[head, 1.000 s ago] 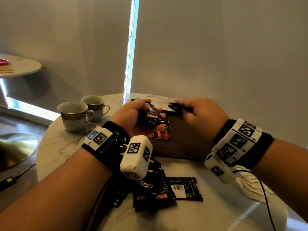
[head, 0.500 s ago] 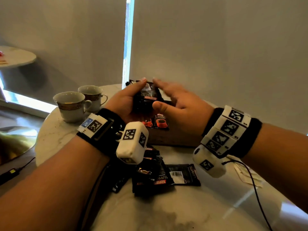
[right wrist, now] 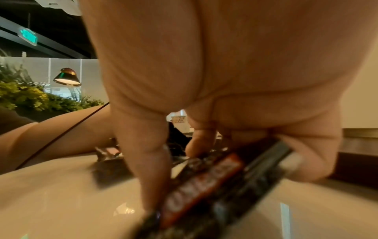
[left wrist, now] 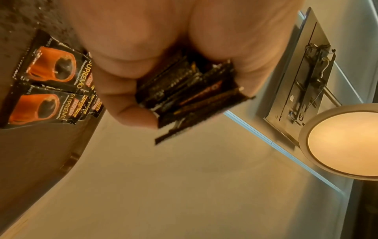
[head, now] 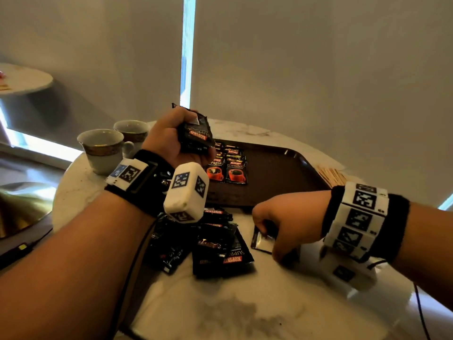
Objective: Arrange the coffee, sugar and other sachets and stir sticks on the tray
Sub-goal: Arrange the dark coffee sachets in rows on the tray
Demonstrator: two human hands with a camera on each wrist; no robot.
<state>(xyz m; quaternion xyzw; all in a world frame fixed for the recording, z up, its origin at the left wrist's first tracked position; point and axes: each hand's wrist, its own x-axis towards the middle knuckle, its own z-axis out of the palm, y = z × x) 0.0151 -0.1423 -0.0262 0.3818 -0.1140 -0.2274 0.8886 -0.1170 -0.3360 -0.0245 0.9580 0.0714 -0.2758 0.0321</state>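
My left hand (head: 182, 141) (left wrist: 163, 90) is raised over the near left corner of the dark brown tray (head: 274, 173) and grips a stack of black coffee sachets (head: 196, 137) (left wrist: 190, 95). Two rows of the same sachets (head: 226, 168) (left wrist: 49, 90) lie overlapped on the tray's left side. My right hand (head: 279, 229) (right wrist: 204, 153) is down on the white marble table (head: 245, 303), its fingers curled round one black coffee sachet (head: 263, 240) (right wrist: 214, 186). A loose pile of black sachets (head: 208, 244) lies in front of the tray. Wooden stir sticks (head: 331, 174) lie beyond the tray's right edge.
Two white cups with gold bands (head: 103, 149) (head: 132, 133) stand at the table's left rim. A cable (head: 421, 312) trails from my right wrist across the table. A second round table (head: 24, 79) stands at the far left.
My right hand has left the stack over the tray, dropped to the table in front of it and taken hold of a loose sachet. My left hand keeps the stack, slightly raised.
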